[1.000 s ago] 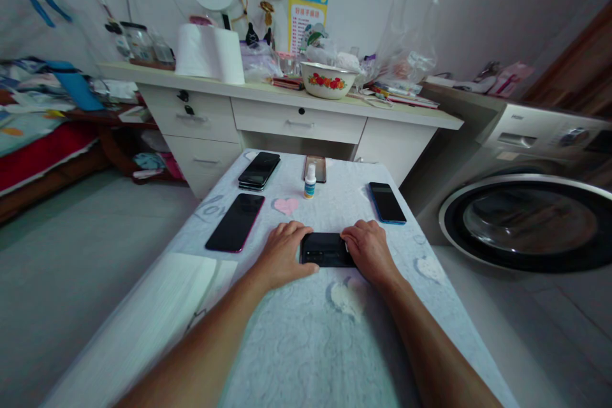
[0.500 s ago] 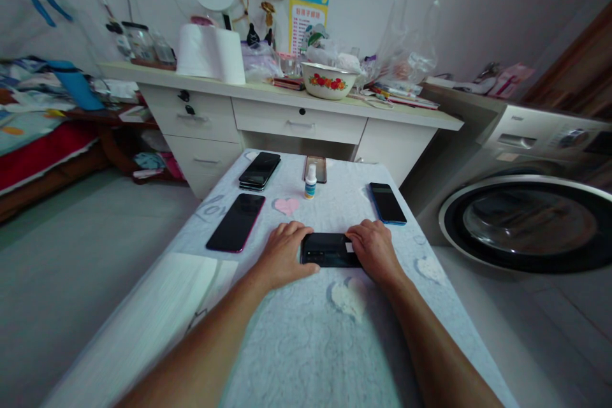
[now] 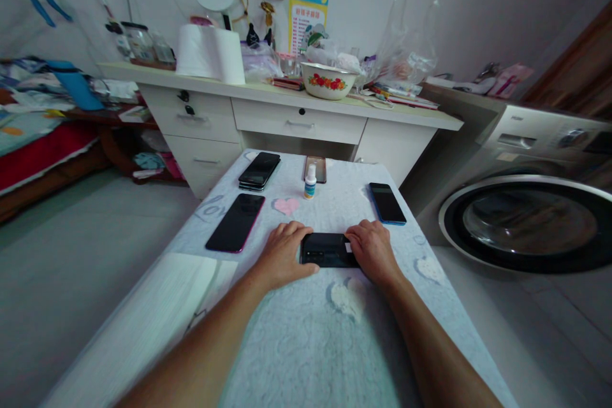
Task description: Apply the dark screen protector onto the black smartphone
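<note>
A black phone [image 3: 329,250] lies crosswise on the cloth-covered table, its back with the camera strip facing up. My left hand [image 3: 287,254] grips its left end, thumb at the near edge and fingers at the far edge. Around the right end my right hand [image 3: 373,250] is closed, covering that end and part of a small white label. To the left rests a phone with a pink-red edge [image 3: 236,223], dark screen up. Beyond my right hand is a phone with a blue edge [image 3: 387,203]. A small white-capped spray bottle [image 3: 310,182] stands upright past the held phone.
Several stacked phones [image 3: 259,169] sit at the table's far left corner, and a brownish phone case [image 3: 316,168] lies at the far edge. A white desk [image 3: 296,121] stands behind the table. A washing machine [image 3: 530,191] is at the right.
</note>
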A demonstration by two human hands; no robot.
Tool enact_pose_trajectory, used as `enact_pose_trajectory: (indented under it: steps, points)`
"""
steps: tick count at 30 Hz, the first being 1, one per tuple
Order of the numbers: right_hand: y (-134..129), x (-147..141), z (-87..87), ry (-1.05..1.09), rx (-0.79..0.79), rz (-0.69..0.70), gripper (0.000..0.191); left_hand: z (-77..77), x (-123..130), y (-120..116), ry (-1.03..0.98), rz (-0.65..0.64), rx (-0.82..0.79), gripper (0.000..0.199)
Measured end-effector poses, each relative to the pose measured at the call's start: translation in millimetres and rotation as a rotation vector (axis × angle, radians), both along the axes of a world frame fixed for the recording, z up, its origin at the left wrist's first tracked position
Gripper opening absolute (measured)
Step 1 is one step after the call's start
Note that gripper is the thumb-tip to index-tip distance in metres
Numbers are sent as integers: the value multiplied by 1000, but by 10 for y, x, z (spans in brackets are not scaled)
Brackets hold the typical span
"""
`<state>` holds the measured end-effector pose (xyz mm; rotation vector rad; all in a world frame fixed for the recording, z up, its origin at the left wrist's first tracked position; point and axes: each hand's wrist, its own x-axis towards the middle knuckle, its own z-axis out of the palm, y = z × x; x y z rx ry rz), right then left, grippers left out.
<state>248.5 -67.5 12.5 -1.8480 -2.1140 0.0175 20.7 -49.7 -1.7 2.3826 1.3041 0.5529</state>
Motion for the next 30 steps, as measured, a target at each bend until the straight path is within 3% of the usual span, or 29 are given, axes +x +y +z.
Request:
enact_pose_trajectory:
  steps: [30]
  points:
    - [10,-32,-12,3,-8,16,23,28,1,-8,12,5,-15,62]
